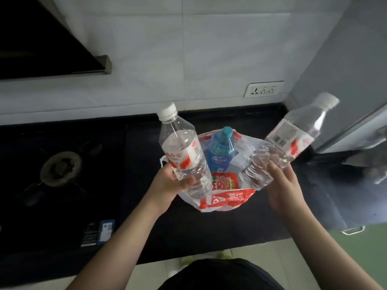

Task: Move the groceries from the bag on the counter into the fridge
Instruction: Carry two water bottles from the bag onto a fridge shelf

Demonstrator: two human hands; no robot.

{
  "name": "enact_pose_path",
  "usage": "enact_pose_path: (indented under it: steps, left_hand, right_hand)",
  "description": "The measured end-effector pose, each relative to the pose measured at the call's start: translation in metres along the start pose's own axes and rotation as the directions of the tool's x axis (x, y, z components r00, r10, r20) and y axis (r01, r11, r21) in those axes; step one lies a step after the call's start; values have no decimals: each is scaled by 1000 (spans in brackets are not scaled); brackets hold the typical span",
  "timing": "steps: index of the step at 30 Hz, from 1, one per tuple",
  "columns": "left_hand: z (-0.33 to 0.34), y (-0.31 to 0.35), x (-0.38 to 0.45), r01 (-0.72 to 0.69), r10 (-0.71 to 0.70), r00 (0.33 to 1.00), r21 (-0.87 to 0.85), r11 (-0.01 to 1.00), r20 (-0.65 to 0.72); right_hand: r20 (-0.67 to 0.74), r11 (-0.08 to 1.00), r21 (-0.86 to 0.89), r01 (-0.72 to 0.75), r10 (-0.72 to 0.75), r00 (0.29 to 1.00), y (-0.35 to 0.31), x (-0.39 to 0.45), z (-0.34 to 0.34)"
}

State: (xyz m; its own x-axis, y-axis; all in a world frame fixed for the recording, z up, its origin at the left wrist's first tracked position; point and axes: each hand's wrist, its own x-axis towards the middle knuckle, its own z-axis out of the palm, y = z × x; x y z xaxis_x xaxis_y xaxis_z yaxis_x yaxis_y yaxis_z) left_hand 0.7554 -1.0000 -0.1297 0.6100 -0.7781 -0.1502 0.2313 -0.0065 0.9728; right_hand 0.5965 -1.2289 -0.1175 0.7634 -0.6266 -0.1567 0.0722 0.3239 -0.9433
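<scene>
Head view: dark counter (167, 231) bearing a soft plastic bag (225, 203). Above it, the left hand (170, 184) grips one clear water bottle (184, 151) and the right hand (281, 185) another (282, 143), each near the base. A blue bottle (222, 150) remains bagged. Bottles likely heavy, smooth, slightly squashy; mid-body grip suits.

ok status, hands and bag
Left hand holds one clear bottle, right hand another. Bag on counter: blue bottle, red packet inside. Nothing in the way.

Dim counter (209, 227), brighter wall tiles (209, 59), motion-blurred right bottle (293, 139), wide-angle edge bending
</scene>
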Motion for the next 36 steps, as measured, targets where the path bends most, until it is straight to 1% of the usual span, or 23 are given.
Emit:
enact_pose_path:
  steps: [2,3,6,8,11,14,17,19,21,23,26,31,34,36]
  left_hand:
    - [0,-5,-12,-14,19,998,-89,996,65]
    - [-1,-8,-18,-10,20,997,-145,989,72]
    - [-3,-16,-35,35,-13,997,-302,953,74]
    - [-3,-19,-46,58,-33,997,-394,917,71]
    - [0,-25,-61,45,-50,999,-436,899,2]
    - [13,-31,-74,47,-84,994,-425,904,-69]
    - [46,-37,-85,46,-131,979,-459,887,-155]
    - [71,-43,-92,25,-140,972,-508,861,-189]
    - [94,-47,-99,3,-146,964,-538,843,-224]
    - [113,-49,-105,-24,-147,948,-524,851,-282]
    - [133,-50,-123,-61,-107,931,-439,897,-349]
    - [138,-48,-171,-101,-67,886,-331,938,-460]
    - [137,-49,-205,-143,-36,826,-270,952,-562]
    - [141,-49,-228,-208,-16,774,-277,938,-634]
  right_hand:
    - [43,993,104,-58,53,998,0,-4,2]
    - [73,988,130,-78,69,995,0,-5,2]
    - [153,988,124,-96,76,985,-7,-8,2]
    - [265,991,108,-83,51,963,-13,-9,1]
    - [375,989,110,-99,51,926,-20,-5,-6]
    - [452,994,53,-98,64,890,-21,2,-18]
    - [517,995,-27,-101,100,850,-22,1,-30]
    - [546,991,-99,-85,126,828,-21,-3,-42]
    - [586,989,-129,-79,140,798,-21,-6,-51]
    - [628,985,-146,-92,164,761,-19,-7,-60]
    - [690,981,-157,-113,191,698,-13,-12,-66]
    - [752,963,-198,-183,269,602,0,-24,-45]
    - [796,963,-227,-144,269,542,11,-39,-22]
    - [828,954,-270,-130,299,474,18,-52,-6]
